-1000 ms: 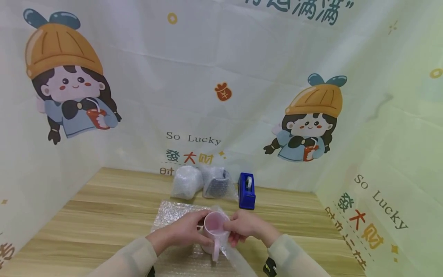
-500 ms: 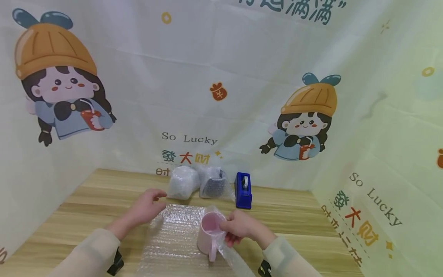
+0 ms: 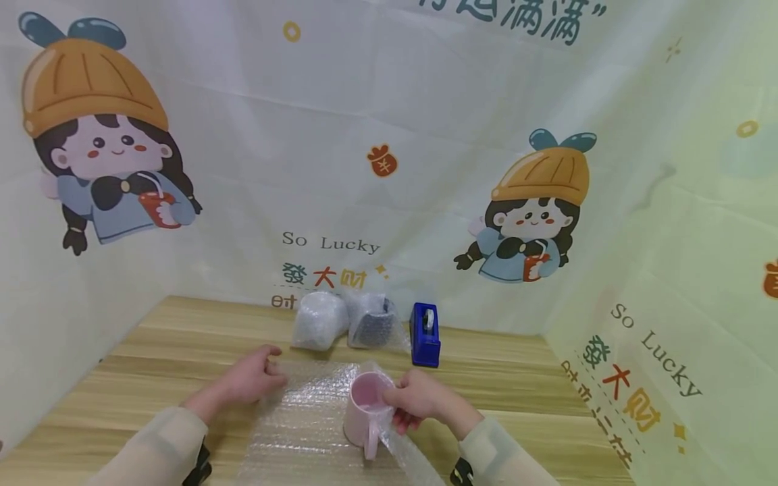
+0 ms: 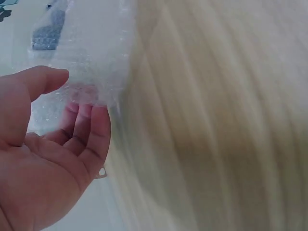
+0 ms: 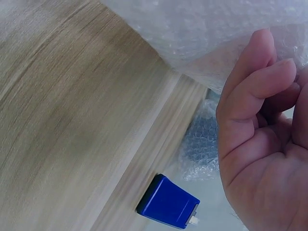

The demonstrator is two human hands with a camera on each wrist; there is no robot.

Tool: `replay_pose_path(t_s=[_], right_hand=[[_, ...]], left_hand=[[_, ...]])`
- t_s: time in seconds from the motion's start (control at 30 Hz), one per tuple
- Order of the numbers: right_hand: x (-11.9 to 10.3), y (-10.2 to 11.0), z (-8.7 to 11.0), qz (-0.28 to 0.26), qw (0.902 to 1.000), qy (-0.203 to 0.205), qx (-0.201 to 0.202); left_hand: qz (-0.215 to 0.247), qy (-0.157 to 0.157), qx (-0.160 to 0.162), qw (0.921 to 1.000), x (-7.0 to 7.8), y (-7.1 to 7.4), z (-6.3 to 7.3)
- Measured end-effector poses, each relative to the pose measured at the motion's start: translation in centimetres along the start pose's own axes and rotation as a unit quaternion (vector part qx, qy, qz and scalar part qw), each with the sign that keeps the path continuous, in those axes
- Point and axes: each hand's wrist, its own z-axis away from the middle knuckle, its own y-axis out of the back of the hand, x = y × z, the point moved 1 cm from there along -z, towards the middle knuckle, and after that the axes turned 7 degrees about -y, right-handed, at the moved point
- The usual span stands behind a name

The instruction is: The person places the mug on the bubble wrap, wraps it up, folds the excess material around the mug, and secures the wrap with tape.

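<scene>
I'm wrapping, I think: my right hand [image 3: 416, 397] pinches bubble wrap [image 3: 304, 432] at three o'clock on the pink mug [image 3: 357, 422]; my left hand [image 3: 250, 379], loosely spread, meets the ten-o'clock edge, which likely needs lifting.

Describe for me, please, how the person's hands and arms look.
The left hand and right hand wear no gloves. The left sleeve and right sleeve are cream. A black object shows by each cuff, the right one with yellowish marking.
</scene>
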Motion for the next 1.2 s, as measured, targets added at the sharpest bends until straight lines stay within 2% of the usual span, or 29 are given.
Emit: replay_pose_path(t_s=[0.2, 0.3, 0.43, 0.63, 0.73, 0.87, 1.0, 1.07, 1.13, 1.17, 1.2], right_hand=[[-0.1, -0.1, 0.0, -0.005, 1.0000, -0.004, 0.001], [-0.3, -0.2, 0.1, -0.005, 1.0000, -0.004, 0.000], [-0.3, -0.2, 0.1, -0.003, 1.0000, -0.003, -0.001], [-0.3, -0.2, 0.1, -0.004, 1.0000, -0.004, 0.001], [-0.3, -0.3, 0.1, -0.004, 1.0000, -0.001, 0.003], [-0.4, -0.3, 0.1, -0.003, 1.0000, 0.002, 0.005], [-0.4, -0.3, 0.1, -0.005, 1.0000, 0.001, 0.007], [-0.3, -0.3, 0.1, -0.010, 0.9999, -0.002, 0.006], [-0.3, -0.3, 0.1, -0.012, 0.9999, -0.005, 0.006], [-0.2, -0.3, 0.1, -0.012, 0.9999, -0.006, 0.006], [-0.2, -0.3, 0.1, -0.012, 0.9999, -0.006, 0.006]], left_hand=[[-0.009, -0.009, -0.036, 0.9993, 0.6, 0.2, 0.1], [0.015, -0.018, -0.053, 0.9983, 1.1, 0.4, 0.0], [0.061, -0.038, -0.059, 0.9957, 2.8, 0.3, -0.4], [0.126, -0.068, -0.068, 0.9873, 6.6, -1.1, -0.9], [0.143, -0.102, -0.095, 0.9799, 8.0, -2.3, -0.9], [0.145, -0.135, -0.131, 0.9713, 8.9, -3.7, -0.6], [0.136, -0.148, -0.161, 0.9663, 9.3, -4.4, -0.4], [0.103, -0.166, -0.171, 0.9657, 9.3, -4.5, -0.3], [0.027, -0.213, -0.174, 0.9612, 9.4, -4.5, -0.2], [-0.023, -0.244, -0.168, 0.9549, 9.4, -4.5, -0.2], [-0.077, -0.275, -0.157, 0.9452, 9.4, -4.6, -0.1]])
